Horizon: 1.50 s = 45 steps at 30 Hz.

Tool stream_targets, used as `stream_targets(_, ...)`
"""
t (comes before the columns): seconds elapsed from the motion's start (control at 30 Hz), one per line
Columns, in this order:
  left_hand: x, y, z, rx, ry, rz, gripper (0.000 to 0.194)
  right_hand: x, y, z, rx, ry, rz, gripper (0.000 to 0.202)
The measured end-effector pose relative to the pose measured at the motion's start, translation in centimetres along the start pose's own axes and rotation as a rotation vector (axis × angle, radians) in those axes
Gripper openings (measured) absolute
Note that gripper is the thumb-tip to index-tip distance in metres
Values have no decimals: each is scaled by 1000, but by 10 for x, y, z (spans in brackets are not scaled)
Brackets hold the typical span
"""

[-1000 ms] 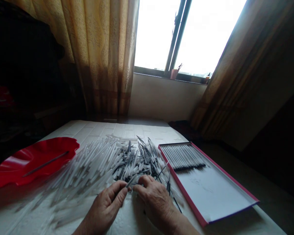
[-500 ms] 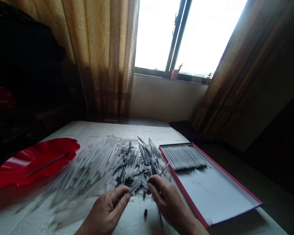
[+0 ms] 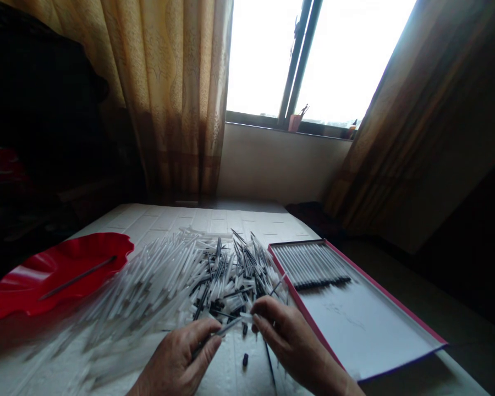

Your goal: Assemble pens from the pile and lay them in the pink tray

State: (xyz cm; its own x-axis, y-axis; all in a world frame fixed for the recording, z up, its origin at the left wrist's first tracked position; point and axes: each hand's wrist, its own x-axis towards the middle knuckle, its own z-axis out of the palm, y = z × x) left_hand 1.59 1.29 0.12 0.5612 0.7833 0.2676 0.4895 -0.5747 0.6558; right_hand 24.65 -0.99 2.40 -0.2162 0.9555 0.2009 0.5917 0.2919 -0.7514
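My left hand (image 3: 187,355) is closed round a thin pen (image 3: 229,327) with a greyish barrel, its front end pointing right. Thumb and fingertips of my right hand (image 3: 282,335) pinch a small translucent pen cap (image 3: 246,317) at that front end; how far it is pushed on cannot be made out. Just beyond both hands lies a heap of black refills (image 3: 218,269) mixed with small clear and black parts. Many clear pen barrels (image 3: 160,269) are spread to the left of it. A small black plug (image 3: 245,360) rests on the table between my wrists.
On the right stands a shallow pink-edged box lid (image 3: 342,330) with a row of assembled pens (image 3: 319,267) at its far end. A red wavy-rimmed plate (image 3: 20,275) holding one thin stick is at the left. A window and curtains are behind the white table (image 3: 127,220).
The pen's front end and the translucent cap have come together between my hands. My right hand has shifted slightly right and down; the heap and the box lid look unchanged.
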Motion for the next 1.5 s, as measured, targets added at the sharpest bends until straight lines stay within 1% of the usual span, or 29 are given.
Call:
stream_targets(0.1,0,-1,-1,63,3,32,21,0,-2,0,-20,7,-13,12)
stream_targets(0.2,-1,-1,-2,118,-26,83,22,0,-4,-1,-19,12,-30,11)
stream_targets(0.33,-1,0,-2,123,-59,105,24,-1,-4,-1,29,-25,-23,9)
stream_targets(0.43,0,1,-2,103,-70,97,25,-2,-3,-4,112,-86,2,12)
stream_targets(0.53,0,3,-3,101,-84,103,26,-3,-1,-6,189,-192,27,17)
stream_targets(0.6,0,4,-2,100,-100,113,27,-5,2,-6,205,-265,57,21)
stream_targets(0.67,-1,4,-2,98,-123,123,27,-5,5,-4,193,-306,72,25)
stream_targets(0.8,-1,3,-1,114,-139,112,28,-4,10,4,181,-289,71,28)
stream_targets(0.9,0,3,-1,128,-107,123,27,-3,10,8,201,-268,78,28)
stream_targets(1.07,-1,6,-2,113,-56,146,24,-2,5,8,220,-285,82,26)
stream_targets(1.17,-1,7,-2,127,-80,129,26,-2,4,8,263,-281,105,25)
stream_targets(1.3,-2,8,-2,172,-136,117,30,-3,5,10,314,-312,143,25)
stream_targets(1.43,-2,9,-2,157,-142,105,30,-3,4,11,354,-306,151,24)
stream_targets(1.5,-2,9,0,153,-155,100,28,-2,2,10,323,-319,152,24)
